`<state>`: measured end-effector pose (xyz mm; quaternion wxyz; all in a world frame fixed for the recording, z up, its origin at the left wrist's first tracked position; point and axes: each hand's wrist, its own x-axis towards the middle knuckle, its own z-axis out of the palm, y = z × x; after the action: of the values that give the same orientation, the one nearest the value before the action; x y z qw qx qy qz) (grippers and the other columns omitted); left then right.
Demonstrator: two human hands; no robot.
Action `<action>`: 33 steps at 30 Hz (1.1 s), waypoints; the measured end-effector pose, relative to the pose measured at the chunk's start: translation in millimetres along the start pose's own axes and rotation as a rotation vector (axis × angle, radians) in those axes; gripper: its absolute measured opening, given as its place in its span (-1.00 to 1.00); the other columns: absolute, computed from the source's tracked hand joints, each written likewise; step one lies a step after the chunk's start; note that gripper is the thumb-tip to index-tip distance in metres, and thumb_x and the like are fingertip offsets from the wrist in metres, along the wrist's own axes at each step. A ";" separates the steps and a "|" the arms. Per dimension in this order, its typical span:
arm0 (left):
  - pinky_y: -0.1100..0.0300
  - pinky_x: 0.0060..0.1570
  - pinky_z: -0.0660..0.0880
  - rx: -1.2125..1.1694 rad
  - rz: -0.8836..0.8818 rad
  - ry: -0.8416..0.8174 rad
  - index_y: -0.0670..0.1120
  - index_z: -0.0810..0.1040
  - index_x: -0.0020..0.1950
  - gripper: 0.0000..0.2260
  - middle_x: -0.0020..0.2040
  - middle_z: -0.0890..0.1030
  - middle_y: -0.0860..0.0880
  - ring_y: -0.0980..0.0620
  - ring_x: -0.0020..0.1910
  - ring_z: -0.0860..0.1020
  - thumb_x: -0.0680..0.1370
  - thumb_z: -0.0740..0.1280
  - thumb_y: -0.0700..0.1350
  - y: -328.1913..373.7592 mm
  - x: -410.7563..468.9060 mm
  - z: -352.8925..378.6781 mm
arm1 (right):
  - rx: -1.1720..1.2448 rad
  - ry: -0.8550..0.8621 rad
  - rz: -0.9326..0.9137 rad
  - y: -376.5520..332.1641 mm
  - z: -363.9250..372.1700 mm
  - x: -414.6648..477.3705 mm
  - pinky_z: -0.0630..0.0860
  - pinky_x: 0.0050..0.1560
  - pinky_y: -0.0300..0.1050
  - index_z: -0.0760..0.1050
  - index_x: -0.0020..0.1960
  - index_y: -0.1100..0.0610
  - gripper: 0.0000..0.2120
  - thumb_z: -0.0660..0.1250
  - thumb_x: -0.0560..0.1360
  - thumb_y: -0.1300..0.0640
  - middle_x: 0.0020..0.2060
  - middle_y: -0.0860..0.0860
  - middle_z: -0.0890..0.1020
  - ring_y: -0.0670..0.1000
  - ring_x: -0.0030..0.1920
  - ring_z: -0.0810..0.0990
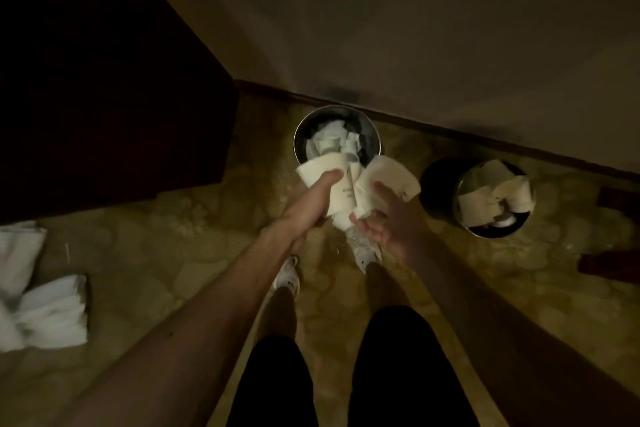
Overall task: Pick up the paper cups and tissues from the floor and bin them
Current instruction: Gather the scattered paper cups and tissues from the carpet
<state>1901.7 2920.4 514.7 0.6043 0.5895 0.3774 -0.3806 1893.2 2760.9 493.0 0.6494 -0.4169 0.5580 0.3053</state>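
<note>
two cream paper cups are held out over the floor just in front of the near bin. left hand (311, 199) is wrapped shut around the left cup (330, 180), thumb across its side, rim pointing up-left toward the bin. the cup has small dark print low on its side, too blurred to read. right hand (384, 222) is half open, palm up, fingers loosely curled under the base of the right cup (388, 177); that cup leans out to the right and has a tiny dark mark near its rim, not readable. a bit of crumpled white tissue (341, 218) sits between the two hands at the cup bases; can't tell which hand has it.

round metal bin (372, 135) stands on the floor right behind the cups, against the skirting, with white tissues (330, 140) inside. second round bin (441, 184) is off to the right, near the wall, holding crushed cream cups (485, 196).

more white tissues (45, 310) lie in a heap on the patterned yellowish carpet (173, 236) far left, well apart from both bins. dark wooden cabinet (104, 97) fills the upper left. the person's white trainers (287, 279) and black shorts (398, 367) show below the hands. lighting dim.
</note>
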 end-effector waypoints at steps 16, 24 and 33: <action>0.15 -0.24 0.57 -0.156 -0.095 0.228 -0.07 0.24 0.55 -0.25 0.28 0.53 -0.09 -0.04 0.06 0.59 0.49 0.37 0.27 -37.6 281.1 30.7 | -0.817 -0.039 -0.074 -61.8 43.1 270.1 0.56 -0.23 -0.03 0.25 0.42 0.12 -0.46 0.35 0.56 -0.05 -0.11 0.07 0.57 0.01 -0.18 0.58; 0.06 -0.23 0.67 -0.183 -0.011 0.214 -0.03 0.14 0.57 -0.26 0.28 0.51 -0.07 -0.05 0.00 0.63 0.52 0.42 0.16 -62.4 302.0 25.3 | -1.044 -0.055 -0.052 -56.8 33.9 297.6 0.51 -0.13 -0.12 0.40 0.34 0.06 -0.54 0.32 0.54 -0.14 0.05 0.01 0.56 -0.03 0.01 0.54; 0.07 -0.17 0.59 0.252 0.214 0.362 -0.06 0.51 -0.07 -0.83 -0.15 0.63 -0.05 -0.01 -0.19 0.61 0.58 0.36 0.03 -77.9 203.7 -15.2 | -1.431 -0.147 -0.539 -16.7 12.6 207.7 0.42 -0.18 -0.22 0.48 -0.09 -0.02 -0.90 0.34 0.53 -0.03 -0.24 -0.16 0.53 -0.07 -0.18 0.54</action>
<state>1917.7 2931.3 296.9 0.4856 0.7554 0.3645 -0.2465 1953.1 2749.9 293.3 0.3087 -0.8357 0.0588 0.4503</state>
